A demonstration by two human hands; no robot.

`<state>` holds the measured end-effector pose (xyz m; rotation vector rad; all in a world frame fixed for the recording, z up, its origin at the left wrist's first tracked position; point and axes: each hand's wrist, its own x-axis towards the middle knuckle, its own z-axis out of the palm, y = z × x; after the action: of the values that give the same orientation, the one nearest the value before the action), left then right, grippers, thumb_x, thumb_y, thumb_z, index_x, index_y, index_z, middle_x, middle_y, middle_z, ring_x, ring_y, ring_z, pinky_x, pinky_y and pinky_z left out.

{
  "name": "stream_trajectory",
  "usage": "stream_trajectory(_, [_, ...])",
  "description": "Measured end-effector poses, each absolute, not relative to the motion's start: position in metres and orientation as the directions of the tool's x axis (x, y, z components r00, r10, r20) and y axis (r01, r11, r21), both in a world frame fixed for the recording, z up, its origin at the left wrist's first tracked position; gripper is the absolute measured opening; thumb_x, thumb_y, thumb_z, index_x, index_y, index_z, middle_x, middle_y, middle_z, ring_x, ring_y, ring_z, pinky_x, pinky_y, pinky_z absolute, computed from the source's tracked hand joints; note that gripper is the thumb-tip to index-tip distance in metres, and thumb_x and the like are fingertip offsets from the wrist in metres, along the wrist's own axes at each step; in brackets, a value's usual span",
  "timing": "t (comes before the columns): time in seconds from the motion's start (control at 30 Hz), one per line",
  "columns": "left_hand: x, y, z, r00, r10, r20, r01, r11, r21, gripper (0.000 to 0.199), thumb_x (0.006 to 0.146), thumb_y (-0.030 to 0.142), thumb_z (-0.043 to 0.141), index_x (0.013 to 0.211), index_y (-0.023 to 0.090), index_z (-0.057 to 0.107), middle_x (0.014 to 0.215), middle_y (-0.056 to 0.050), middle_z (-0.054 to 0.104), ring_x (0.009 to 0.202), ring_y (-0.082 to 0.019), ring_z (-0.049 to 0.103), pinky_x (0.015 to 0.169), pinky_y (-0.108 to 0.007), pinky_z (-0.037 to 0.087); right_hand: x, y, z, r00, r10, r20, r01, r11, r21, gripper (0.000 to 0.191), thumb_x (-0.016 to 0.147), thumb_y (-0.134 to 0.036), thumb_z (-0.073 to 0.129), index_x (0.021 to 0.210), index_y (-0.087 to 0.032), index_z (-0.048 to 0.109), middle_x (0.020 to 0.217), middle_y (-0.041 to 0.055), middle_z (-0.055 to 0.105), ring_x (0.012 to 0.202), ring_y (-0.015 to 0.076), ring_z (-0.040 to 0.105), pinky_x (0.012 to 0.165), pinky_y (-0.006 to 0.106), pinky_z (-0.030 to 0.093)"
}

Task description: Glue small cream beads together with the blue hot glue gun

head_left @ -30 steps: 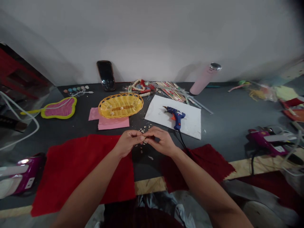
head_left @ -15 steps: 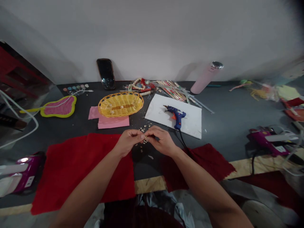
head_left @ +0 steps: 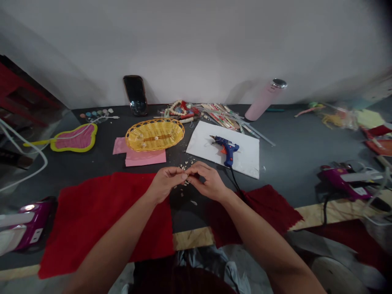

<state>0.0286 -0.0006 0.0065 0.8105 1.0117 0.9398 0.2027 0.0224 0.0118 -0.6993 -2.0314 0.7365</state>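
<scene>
Pale bits (head_left: 181,189), scattered on the table (head_left: 290,151) around the left fingers (head_left: 178,178) and right fingers (head_left: 199,168).
Both sets pinch narrowly, tips together (anything held is too small to tell).

And here we are, my left hand (head_left: 165,184) and right hand (head_left: 208,183) meeting at the fingertips, thumbs and fingers pinched in, anything between them too small to make out! Pale bits (head_left: 181,194) lie scattered around my fingertips on the dark table (head_left: 290,151). Beyond, 1 yellow basket (head_left: 155,135) sits on pink sheets (head_left: 145,158), and 1 blue glue gun (head_left: 228,150) lies on the white board (head_left: 246,163). Red cloth (head_left: 107,216) spreads under my left forearm!
</scene>
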Motion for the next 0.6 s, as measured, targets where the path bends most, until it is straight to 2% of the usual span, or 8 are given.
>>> stream_trajectory(0.43, [0.0282, -0.0003, 0.0063, 0.215, 0.933, -0.289, -0.263, 0.341, 0.903, 0.019, 0.066, 0.029, 0.075, 0.075, 0.013, 0.069, 0.067, 0.0, 0.063, 0.06, -0.007, 0.053, 0.059, -0.02, 0.038, 0.1981, 0.0204, 0.0107, -0.477, 0.727, 0.494, 0.206, 0.639, -0.741, 0.015, 0.084, -0.011, 0.053, 0.094, -0.02, 0.06, 0.085, 0.0042, 0.06, 0.081, 0.0137, 0.057, 0.073, 0.028, 0.049])
stream_trajectory(0.6, [0.0267, -0.0009, 0.0084, 0.245, 0.926, -0.288, -0.292, 0.353, 0.889, 0.019, 0.066, 0.03, 0.075, 0.072, 0.013, 0.068, 0.065, 0.0, 0.062, 0.059, -0.007, 0.053, 0.059, -0.02, 0.039, 0.2023, 0.0222, 0.0086, -0.49, 0.741, 0.46, 0.197, 0.608, -0.769, 0.021, 0.084, -0.017, 0.055, 0.104, -0.02, 0.059, 0.086, 0.0047, 0.059, 0.08, 0.014, 0.056, 0.069, 0.028, 0.049])
